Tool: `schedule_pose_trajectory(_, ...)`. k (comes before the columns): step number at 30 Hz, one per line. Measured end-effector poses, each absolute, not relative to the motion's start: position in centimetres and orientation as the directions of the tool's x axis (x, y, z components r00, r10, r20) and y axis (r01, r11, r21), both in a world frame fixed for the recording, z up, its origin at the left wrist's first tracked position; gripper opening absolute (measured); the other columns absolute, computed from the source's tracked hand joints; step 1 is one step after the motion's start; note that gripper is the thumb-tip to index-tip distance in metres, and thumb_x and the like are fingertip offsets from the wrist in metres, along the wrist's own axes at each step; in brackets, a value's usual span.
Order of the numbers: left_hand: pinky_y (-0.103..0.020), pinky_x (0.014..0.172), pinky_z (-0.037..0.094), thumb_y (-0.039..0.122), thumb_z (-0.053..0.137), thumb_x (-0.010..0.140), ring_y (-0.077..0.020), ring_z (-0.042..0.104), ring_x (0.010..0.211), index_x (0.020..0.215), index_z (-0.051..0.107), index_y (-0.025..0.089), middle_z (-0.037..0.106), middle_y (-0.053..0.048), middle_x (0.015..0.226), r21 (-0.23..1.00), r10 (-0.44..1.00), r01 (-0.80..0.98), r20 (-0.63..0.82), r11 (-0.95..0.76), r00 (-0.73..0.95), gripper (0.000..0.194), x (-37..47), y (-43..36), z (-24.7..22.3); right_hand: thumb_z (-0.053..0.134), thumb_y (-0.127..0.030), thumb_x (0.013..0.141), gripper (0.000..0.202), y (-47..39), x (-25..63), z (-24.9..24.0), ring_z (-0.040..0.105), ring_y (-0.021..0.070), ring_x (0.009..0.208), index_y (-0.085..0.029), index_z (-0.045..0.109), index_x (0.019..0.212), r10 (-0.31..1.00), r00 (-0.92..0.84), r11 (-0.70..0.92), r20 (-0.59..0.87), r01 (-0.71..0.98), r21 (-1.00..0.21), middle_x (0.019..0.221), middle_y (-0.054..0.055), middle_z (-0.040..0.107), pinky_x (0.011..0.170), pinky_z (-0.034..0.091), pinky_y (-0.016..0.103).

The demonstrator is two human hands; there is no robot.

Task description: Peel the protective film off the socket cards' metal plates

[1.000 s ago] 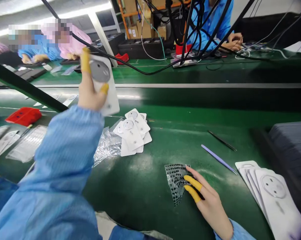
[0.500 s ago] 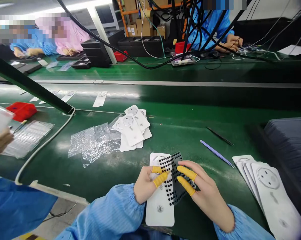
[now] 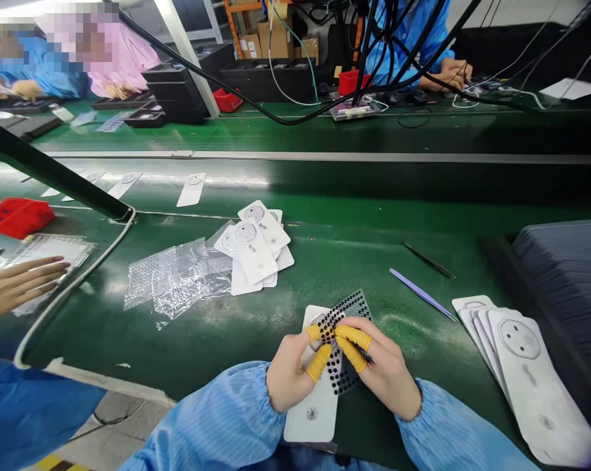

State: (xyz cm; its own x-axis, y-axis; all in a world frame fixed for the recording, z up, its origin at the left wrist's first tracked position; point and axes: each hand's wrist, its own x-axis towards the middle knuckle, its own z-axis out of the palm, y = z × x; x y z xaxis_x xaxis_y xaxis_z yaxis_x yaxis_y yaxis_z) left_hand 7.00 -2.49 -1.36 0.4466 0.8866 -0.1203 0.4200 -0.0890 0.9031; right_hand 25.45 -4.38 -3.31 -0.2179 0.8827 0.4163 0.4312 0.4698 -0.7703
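Note:
A clear sheet with rows of black dots [image 3: 343, 379] is held over a white panel [image 3: 311, 422] at the table's front. My left hand [image 3: 298, 366], with yellow finger covers, pinches the sheet's left side. Close beside it, my right hand [image 3: 378, 366] is closed near the middle of the sheet, with a dark thin tool [image 3: 368, 356] between its fingers; the tool's tip is hidden. The panel lies flat below both hands, its upper part partly covered by the sheet.
White panels pile up [image 3: 258, 255] beside bubble wrap [image 3: 182, 278]. Purple tweezers [image 3: 421, 294] and a black tool [image 3: 429, 260] lie to the right, near stacked panels [image 3: 531, 373] and a dark bin [image 3: 501, 261]. Another person's hand [image 3: 25, 281] is at left, beyond a white cable [image 3: 79, 281].
My right hand has closed in toward my left, and the dotted sheet has turned and spread flatter. The other person's hand now reaches over the clear tray, without the bag.

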Motion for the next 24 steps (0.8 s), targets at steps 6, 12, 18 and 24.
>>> schedule_pose_trajectory(6, -0.036, 0.074, 0.050, 0.031, 0.048, 0.088, -0.0244, 0.064, 0.078, 0.106, 0.067, 0.017, 0.073, -0.009, 0.090, 0.800, 0.869, 0.566, -0.123, -0.199, 0.479, 0.029, 6.3, -2.2, -2.1, 0.048, -0.008, 0.089, 0.029, -4.4, 25.0, -3.9, 0.062, 0.0180, 0.097, -0.019, 0.053, 0.115, 0.871, -0.218, 0.490, 0.440, 0.437, -0.755, 0.105, 0.010, 0.060, 0.083, 0.055, 0.031)
schedule_pose_trajectory(12, -0.033, 0.071, 0.050, 0.035, 0.050, 0.086, -0.0229, 0.063, 0.075, 0.099, 0.068, 0.019, 0.072, -0.008, 0.083, 0.797, 0.891, 0.577, -0.118, -0.179, 0.439, 0.027, 5.9, -2.6, -2.7, 0.050, -0.006, 0.088, 0.035, -4.3, 25.0, -4.6, 0.061, 0.0191, 0.101, -0.019, 0.051, 0.121, 0.810, -0.262, 0.583, 0.525, 0.458, -0.671, 0.107, 0.012, 0.061, 0.084, 0.056, 0.031)
schedule_pose_trajectory(18, -0.034, 0.071, 0.052, 0.033, 0.052, 0.085, -0.0233, 0.064, 0.075, 0.097, 0.068, 0.016, 0.071, -0.009, 0.082, 0.816, 0.866, 0.563, -0.180, -0.134, 0.467, 0.026, 6.1, -2.2, -2.9, 0.049, -0.013, 0.091, 0.021, -4.0, 24.6, -5.5, 0.062, 0.0182, 0.094, -0.019, 0.054, 0.110, 0.879, -0.199, 0.473, 0.433, 0.472, -0.744, 0.102, 0.010, 0.061, 0.080, 0.056, 0.032)
schedule_pose_trajectory(24, -0.041, 0.100, 0.045, 0.032, 0.063, 0.081, -0.0307, 0.055, 0.117, 0.125, 0.053, 0.015, 0.062, -0.013, 0.124, 0.965, 0.921, 0.254, -0.162, 0.072, 0.355, 0.048, 2.9, -0.5, -0.7, 0.048, -0.016, 0.091, 0.010, -3.4, 24.4, -5.8, 0.061, 0.0184, 0.091, -0.020, 0.054, 0.098, 0.932, -0.097, 0.352, 0.349, 0.466, -0.812, 0.098, 0.009, 0.061, 0.077, 0.055, 0.033)
